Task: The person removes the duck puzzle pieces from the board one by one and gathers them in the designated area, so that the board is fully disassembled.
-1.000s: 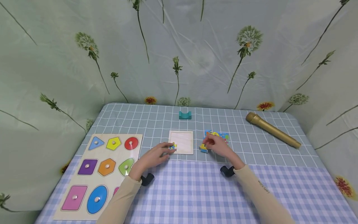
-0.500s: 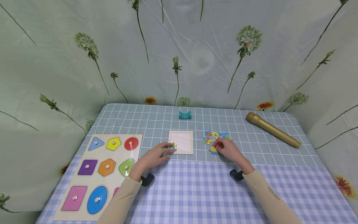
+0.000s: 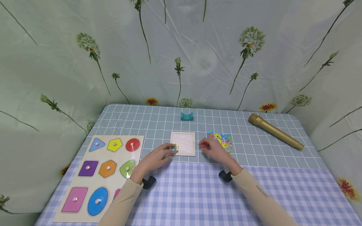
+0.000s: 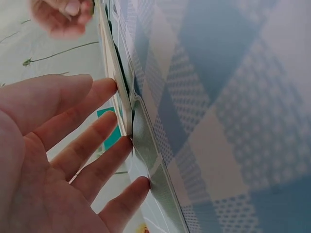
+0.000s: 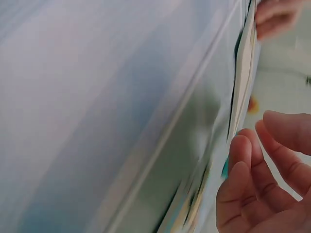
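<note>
Two hands (image 3: 154,158), two puzzle boards (image 3: 183,143)

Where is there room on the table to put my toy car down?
Bare cloth lies between the shape board and the gold tube along the near edge, behind both sleeves. Another free strip runs beside the teal block. It is crowded around the wooden tray, the puzzle pieces and both hands.

Left hand (image 3: 158,157) lies flat with straight fingers; right hand (image 3: 215,150) hovers, fingers loosely curled.
</note>
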Motion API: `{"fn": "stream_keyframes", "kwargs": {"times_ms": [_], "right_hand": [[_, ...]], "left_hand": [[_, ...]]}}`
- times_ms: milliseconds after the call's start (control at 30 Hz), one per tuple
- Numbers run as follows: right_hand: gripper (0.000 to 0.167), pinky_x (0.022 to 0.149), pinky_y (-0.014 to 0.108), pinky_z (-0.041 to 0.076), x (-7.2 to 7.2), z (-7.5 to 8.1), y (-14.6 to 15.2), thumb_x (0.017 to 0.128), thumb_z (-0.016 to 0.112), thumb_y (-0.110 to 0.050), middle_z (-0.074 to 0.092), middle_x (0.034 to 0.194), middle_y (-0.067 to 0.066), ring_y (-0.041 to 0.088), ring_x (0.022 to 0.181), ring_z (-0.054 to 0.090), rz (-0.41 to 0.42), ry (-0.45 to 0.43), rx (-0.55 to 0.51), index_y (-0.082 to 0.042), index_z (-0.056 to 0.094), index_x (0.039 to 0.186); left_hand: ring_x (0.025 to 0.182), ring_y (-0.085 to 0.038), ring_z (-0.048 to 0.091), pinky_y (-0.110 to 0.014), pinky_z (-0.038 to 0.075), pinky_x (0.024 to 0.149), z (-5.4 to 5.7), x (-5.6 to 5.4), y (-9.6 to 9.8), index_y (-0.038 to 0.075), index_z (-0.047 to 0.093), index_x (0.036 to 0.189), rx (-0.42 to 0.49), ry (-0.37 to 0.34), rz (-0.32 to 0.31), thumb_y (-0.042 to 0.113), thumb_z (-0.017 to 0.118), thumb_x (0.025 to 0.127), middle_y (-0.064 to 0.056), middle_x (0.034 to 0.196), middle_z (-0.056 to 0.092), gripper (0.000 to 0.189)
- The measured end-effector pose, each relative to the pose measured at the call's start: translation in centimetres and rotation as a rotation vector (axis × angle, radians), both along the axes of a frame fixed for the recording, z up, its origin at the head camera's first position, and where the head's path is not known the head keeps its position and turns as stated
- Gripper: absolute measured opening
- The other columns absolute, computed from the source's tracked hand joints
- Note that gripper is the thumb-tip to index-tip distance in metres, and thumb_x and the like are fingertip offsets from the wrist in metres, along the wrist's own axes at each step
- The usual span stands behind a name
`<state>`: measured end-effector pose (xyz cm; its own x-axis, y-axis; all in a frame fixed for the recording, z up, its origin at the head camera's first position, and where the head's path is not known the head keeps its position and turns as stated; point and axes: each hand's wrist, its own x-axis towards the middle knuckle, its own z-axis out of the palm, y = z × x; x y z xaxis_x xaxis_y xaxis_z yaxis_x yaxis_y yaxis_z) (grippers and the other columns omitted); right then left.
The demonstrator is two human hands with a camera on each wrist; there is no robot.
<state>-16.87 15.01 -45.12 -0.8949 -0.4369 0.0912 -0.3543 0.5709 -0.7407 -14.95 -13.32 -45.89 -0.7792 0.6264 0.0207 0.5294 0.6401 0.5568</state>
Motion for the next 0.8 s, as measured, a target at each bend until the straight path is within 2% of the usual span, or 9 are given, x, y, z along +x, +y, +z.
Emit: {"fn": "stream_keyframes", "kwargs": {"times_ms": [133, 333, 533, 667, 800], "right_hand": [[0.022, 0.072, 0.030, 0.049, -0.4, 0.1, -3.4, 0.085, 0.062, 0.006, 0.060, 0.090, 0.007, 0.018, 0.080, 0.056, 0.042, 0.001, 0.029, 0.004, 0.064, 0.107], [0.029, 0.073, 0.030, 0.047, -1.1, -0.2, -6.5, 0.084, 0.063, 0.001, 0.057, 0.092, 0.007, 0.019, 0.080, 0.053, 0.045, 0.009, 0.095, 0.003, 0.063, 0.113], [0.032, 0.073, 0.034, 0.044, -1.3, -0.5, -7.8, 0.084, 0.067, -0.005, 0.052, 0.092, 0.007, 0.019, 0.079, 0.046, 0.056, 0.048, 0.185, 0.002, 0.064, 0.116], [0.030, 0.076, 0.036, 0.045, -1.3, -0.6, -8.3, 0.086, 0.067, -0.007, 0.053, 0.097, 0.010, 0.020, 0.082, 0.049, 0.105, 0.055, 0.199, 0.001, 0.065, 0.115], [0.027, 0.078, 0.036, 0.045, -1.2, -0.5, -8.6, 0.086, 0.066, -0.005, 0.053, 0.097, 0.009, 0.020, 0.084, 0.049, 0.110, 0.026, 0.177, 0.001, 0.066, 0.112]], "left_hand": [[0.126, -0.033, 0.045, -0.047, 0.039, 0.100, 0.0, 0.1, -0.1, 0.003, 0.066, 0.122, 0.013, 0.004, 0.002, 0.008, 0.058, 0.095, -0.016, 0.137, 0.047, 0.029], [0.126, -0.033, 0.045, -0.047, 0.038, 0.102, -0.2, 0.1, -0.9, 0.006, 0.068, 0.119, -0.018, 0.039, 0.003, 0.010, 0.059, 0.094, -0.016, 0.136, 0.049, 0.027], [0.130, -0.038, 0.039, -0.051, 0.032, 0.105, -0.2, 0.0, -1.6, 0.007, 0.067, 0.122, -0.063, 0.093, -0.070, 0.009, 0.060, 0.093, -0.017, 0.139, 0.048, 0.030], [0.131, -0.039, 0.036, -0.053, 0.031, 0.105, -0.2, 0.0, -1.9, 0.010, 0.067, 0.123, -0.073, 0.090, -0.090, 0.010, 0.060, 0.093, -0.017, 0.142, 0.045, 0.031], [0.132, -0.040, 0.035, -0.054, 0.029, 0.106, -0.4, 0.0, -2.1, 0.011, 0.065, 0.126, -0.063, 0.068, -0.095, 0.011, 0.059, 0.094, -0.017, 0.143, 0.043, 0.032]]}}
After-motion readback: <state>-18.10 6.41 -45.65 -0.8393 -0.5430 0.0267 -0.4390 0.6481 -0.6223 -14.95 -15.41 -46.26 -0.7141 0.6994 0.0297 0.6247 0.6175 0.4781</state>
